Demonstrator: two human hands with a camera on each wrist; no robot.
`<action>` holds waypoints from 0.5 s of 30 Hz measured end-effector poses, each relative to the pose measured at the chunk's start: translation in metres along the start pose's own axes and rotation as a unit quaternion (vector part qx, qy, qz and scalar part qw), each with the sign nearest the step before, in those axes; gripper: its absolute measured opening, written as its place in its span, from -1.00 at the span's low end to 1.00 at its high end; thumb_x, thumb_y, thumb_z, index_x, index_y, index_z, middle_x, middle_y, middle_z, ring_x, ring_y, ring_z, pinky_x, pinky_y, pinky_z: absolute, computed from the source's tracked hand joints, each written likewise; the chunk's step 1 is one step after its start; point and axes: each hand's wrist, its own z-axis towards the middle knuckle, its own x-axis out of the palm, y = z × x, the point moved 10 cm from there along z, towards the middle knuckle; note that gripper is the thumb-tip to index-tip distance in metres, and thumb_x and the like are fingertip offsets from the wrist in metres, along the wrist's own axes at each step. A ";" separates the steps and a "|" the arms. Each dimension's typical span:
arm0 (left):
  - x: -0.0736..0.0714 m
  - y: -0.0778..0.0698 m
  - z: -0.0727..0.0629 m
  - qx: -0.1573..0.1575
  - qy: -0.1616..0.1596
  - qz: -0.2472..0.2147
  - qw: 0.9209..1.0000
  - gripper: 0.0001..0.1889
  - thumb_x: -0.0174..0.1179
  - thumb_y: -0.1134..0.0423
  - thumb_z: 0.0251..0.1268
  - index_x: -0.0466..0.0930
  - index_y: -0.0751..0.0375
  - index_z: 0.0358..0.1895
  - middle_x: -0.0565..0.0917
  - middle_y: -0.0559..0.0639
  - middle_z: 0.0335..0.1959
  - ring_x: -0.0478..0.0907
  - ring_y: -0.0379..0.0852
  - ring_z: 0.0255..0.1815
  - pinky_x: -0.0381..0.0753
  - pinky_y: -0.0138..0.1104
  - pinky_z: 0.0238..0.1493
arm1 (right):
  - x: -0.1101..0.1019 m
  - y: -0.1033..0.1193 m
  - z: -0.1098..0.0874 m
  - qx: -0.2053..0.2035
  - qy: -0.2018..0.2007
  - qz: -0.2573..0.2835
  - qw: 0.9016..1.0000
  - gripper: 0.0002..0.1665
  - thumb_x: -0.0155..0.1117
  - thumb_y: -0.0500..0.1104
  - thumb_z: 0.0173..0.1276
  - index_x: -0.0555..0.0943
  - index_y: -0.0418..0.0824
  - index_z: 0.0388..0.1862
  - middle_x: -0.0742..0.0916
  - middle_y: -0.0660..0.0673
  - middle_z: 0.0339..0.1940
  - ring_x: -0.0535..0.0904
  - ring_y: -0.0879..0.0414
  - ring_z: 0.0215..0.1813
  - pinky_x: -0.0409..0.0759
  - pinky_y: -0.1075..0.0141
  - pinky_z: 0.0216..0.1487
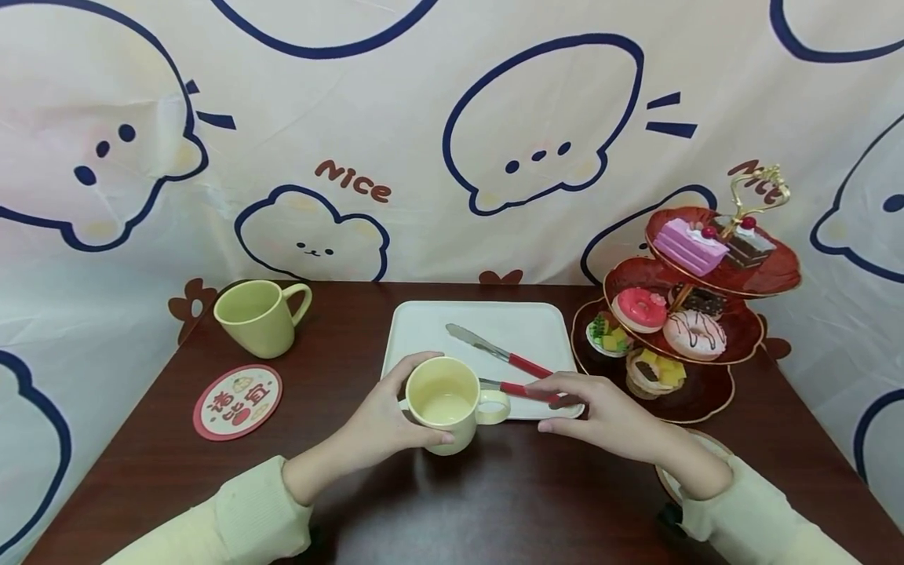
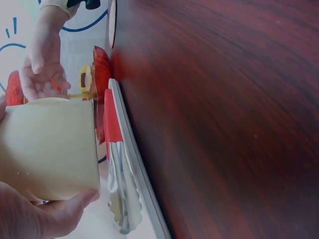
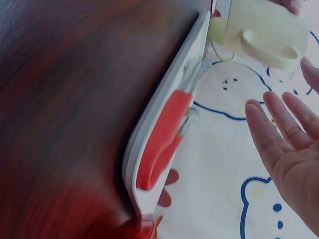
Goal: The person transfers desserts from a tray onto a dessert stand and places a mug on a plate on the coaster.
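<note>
A pale yellow-green mug [image 1: 442, 420] is in my left hand [image 1: 381, 420], thumb and fingers wrapped round its side. It is upright, above the table at the tray's front edge, its handle pointing right. My right hand [image 1: 607, 412] hovers over the tray's right front corner with fingers spread and nothing in them, as the right wrist view shows. On the white tray [image 1: 417, 326] lie a red-handled knife [image 1: 487, 345] and red-handled tongs [image 2: 119, 184], the latter partly covered by the mug and right hand in the head view.
A matching mug [image 1: 257, 322] stands at the back left behind a round pink-rimmed coaster [image 1: 238, 402]. At the right rises a three-tier red stand [image 1: 777, 275] bearing toy cakes and donuts. A round pale disc [image 1: 706, 443] is partly hidden beneath the right forearm.
</note>
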 end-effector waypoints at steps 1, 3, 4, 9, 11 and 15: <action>0.002 -0.001 0.001 0.001 0.003 -0.004 1.000 -0.02 0.65 0.43 -0.16 0.33 0.21 0.44 0.52 0.16 0.22 0.47 0.17 0.13 0.69 -0.14 -0.03 | 0.001 0.001 0.001 -0.002 -0.001 0.004 1.000 -0.54 0.46 -0.15 0.37 0.64 -0.23 0.22 0.74 -0.14 0.12 0.69 -0.06 0.05 0.70 0.21 -0.01; 0.006 -0.002 0.002 0.004 0.011 -0.011 1.000 -0.03 0.64 0.44 -0.15 0.32 0.21 0.44 0.52 0.16 0.23 0.46 0.18 0.14 0.69 -0.13 -0.03 | 0.004 0.002 0.003 -0.002 -0.003 0.012 1.000 -0.54 0.46 -0.15 0.37 0.65 -0.22 0.22 0.75 -0.10 0.13 0.68 -0.03 0.07 0.68 0.22 0.04; 0.008 -0.003 0.003 0.005 0.013 -0.011 1.000 -0.03 0.64 0.43 -0.15 0.32 0.21 0.44 0.52 0.15 0.23 0.46 0.18 0.14 0.69 -0.13 -0.03 | 0.006 0.002 0.003 -0.001 -0.002 0.019 1.000 -0.53 0.47 -0.15 0.36 0.65 -0.22 0.22 0.74 -0.09 0.13 0.68 -0.03 0.08 0.68 0.22 0.05; 0.020 -0.005 0.004 0.008 0.029 -0.024 0.999 -0.03 0.64 0.43 -0.14 0.32 0.20 0.44 0.51 0.15 0.23 0.45 0.19 0.15 0.69 -0.09 -0.03 | 0.012 0.003 0.004 0.001 0.008 0.043 0.999 -0.54 0.49 -0.16 0.33 0.66 -0.22 0.19 0.74 -0.04 0.08 0.68 0.08 0.03 0.68 0.23 0.04; 0.024 -0.007 0.004 0.011 0.036 -0.031 0.999 -0.03 0.64 0.44 -0.14 0.32 0.19 0.44 0.51 0.14 0.24 0.45 0.19 0.16 0.70 -0.07 -0.02 | 0.013 0.005 0.004 -0.005 0.007 0.049 0.999 -0.56 0.50 -0.18 0.32 0.67 -0.22 0.16 0.74 -0.03 0.04 0.67 0.13 0.02 0.69 0.23 0.02; 0.031 -0.011 0.004 0.016 0.046 -0.037 0.998 -0.03 0.63 0.44 -0.13 0.30 0.22 0.45 0.50 0.14 0.25 0.46 0.20 0.17 0.69 -0.04 0.00 | 0.013 0.010 0.003 -0.016 -0.001 0.063 0.998 -0.66 0.50 -0.22 0.32 0.70 -0.22 0.05 0.75 -0.07 -0.03 0.68 0.14 -0.03 0.71 0.24 -0.04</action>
